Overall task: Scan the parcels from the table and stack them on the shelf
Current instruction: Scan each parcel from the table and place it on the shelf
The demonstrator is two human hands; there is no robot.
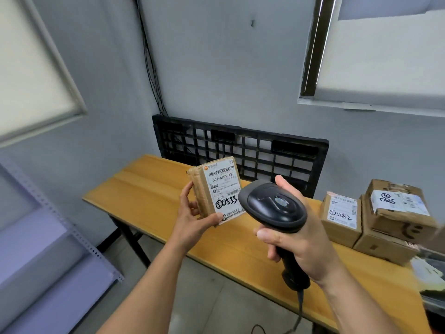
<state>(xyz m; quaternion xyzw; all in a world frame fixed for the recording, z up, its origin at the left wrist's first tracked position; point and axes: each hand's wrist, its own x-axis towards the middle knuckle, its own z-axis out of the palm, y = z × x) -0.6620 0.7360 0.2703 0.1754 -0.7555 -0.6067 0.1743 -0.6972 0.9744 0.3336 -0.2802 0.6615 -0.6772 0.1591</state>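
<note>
parcel [216,189] with a white label is held up over the wooden bench [149,186], with the black scanner [274,208] just beside it. the left hand [192,218] grips the parcel by its side. the right hand [296,239] grips the scanner's handle. more parcels [342,218] sit on the bench, far right. a grey shelf [48,237] stands left.

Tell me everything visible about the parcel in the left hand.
The parcel is a small brown cardboard box, taped along its side, its white shipping label facing the camera: barcodes, printed 507-N705 A37, black marker scrawl. The left hand grips its lower end, thumb on the label, holding it tilted above the wooden table. The barcode scanner in the right hand points toward it, hiding its lower right corner.
</note>
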